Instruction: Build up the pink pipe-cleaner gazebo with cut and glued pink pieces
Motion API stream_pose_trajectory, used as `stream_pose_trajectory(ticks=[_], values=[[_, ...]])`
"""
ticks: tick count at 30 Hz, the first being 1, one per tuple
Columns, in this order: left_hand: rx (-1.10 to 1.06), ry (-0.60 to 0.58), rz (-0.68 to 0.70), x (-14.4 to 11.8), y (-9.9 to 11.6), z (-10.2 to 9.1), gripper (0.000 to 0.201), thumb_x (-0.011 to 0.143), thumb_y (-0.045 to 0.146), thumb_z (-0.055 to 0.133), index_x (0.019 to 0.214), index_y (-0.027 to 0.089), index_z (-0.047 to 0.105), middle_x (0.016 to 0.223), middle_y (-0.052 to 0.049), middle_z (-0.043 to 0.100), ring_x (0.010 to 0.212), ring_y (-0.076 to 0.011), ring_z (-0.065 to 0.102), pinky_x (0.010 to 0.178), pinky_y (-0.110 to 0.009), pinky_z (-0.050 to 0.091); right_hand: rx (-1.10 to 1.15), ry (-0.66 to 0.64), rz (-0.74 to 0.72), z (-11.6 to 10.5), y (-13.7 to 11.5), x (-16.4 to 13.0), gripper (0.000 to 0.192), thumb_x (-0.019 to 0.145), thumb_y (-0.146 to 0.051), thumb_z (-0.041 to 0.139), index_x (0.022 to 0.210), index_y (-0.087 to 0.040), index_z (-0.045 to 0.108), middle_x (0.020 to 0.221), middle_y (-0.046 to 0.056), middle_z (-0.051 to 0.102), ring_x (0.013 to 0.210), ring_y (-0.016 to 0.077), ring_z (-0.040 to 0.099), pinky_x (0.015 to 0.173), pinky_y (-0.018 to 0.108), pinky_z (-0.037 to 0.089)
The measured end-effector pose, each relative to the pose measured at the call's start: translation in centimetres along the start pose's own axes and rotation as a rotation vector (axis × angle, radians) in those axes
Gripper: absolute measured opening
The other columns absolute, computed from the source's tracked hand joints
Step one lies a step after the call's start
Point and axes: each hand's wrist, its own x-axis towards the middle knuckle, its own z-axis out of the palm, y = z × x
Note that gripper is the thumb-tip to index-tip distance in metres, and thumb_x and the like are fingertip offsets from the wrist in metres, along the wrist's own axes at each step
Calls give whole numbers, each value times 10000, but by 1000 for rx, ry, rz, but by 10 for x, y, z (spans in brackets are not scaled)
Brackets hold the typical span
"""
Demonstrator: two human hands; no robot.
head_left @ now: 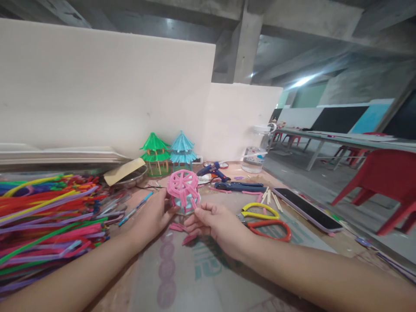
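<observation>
A small pink pavilion frame (183, 185) of pipe cleaners, with a spoked round top and a pale base, stands upright at the middle of the table. My left hand (155, 212) grips its left side, with the thumb at the front. At its lower right, my right hand (217, 224) pinches a short pink pipe cleaner (194, 203) that touches or nearly touches the frame. Loose pink pieces (177, 227) lie below the frame, near my right fingers. Behind it stand a green pavilion (155, 154) and a blue pavilion (182, 149).
Colourful pipe cleaners (48, 225) are heaped at left. On the right lie scissors (268, 229), pliers (240, 186), a phone (307, 208) and short sticks (267, 196). A glue gun (212, 171) and a water bottle (255, 151) are farther back, before a white partition (107, 95).
</observation>
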Motion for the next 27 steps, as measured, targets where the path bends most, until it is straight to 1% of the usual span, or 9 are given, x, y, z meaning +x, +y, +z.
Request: stream_pose_trajectory(ticks=[2, 4, 9, 14, 19, 23, 27], values=[[58, -43, 46, 0, 2, -1, 253, 815, 306, 520, 1034, 179, 510, 983, -108, 653, 888, -259, 624, 789, -395, 491, 17, -13, 8, -1, 2, 2, 476, 565, -494, 794, 724, -128, 534, 637, 41, 686, 552, 111, 637, 589, 234, 500], [99, -52, 71, 1, 5, -2, 260, 827, 300, 487, 1051, 169, 495, 1002, -123, 641, 912, -273, 614, 796, -415, 484, 31, -23, -5, -3, 2, 4, 481, 550, -493, 804, 718, -126, 543, 620, 32, 680, 540, 106, 632, 580, 225, 498], [145, -59, 64, 1, 9, -3, 294, 822, 302, 481, 1079, 160, 492, 1029, -134, 637, 939, -289, 605, 809, -434, 478, 72, -42, -21, -4, 1, 9, 464, 542, -475, 814, 711, -122, 563, 615, 16, 672, 517, 94, 614, 562, 218, 488], [231, -63, 111, 2, 6, -2, 187, 817, 268, 492, 965, 172, 556, 986, -119, 640, 936, -289, 590, 825, -434, 462, 91, -69, -9, -4, 2, 10, 454, 541, -462, 817, 715, -115, 582, 606, 1, 657, 516, 83, 604, 554, 209, 482], [220, -58, 147, 3, 7, -3, 196, 819, 231, 506, 999, 178, 562, 1020, -108, 626, 943, -269, 580, 827, -407, 460, 90, -57, -4, -2, 3, 10, 474, 540, -483, 810, 732, -120, 573, 593, -5, 656, 505, 81, 600, 540, 203, 483], [214, -63, 146, 2, 6, -2, 145, 826, 236, 507, 941, 179, 574, 980, -99, 633, 919, -262, 584, 806, -397, 462, 83, -51, -6, -1, 2, 10, 468, 538, -481, 810, 714, -119, 571, 574, -12, 645, 490, 73, 587, 526, 192, 478], [237, -58, 143, 2, 5, -2, 143, 828, 245, 508, 935, 177, 574, 982, -106, 630, 919, -266, 578, 803, -407, 458, 73, -70, -2, -1, 1, 9, 427, 563, -454, 799, 708, -119, 577, 573, -15, 638, 489, 73, 579, 529, 202, 480]])
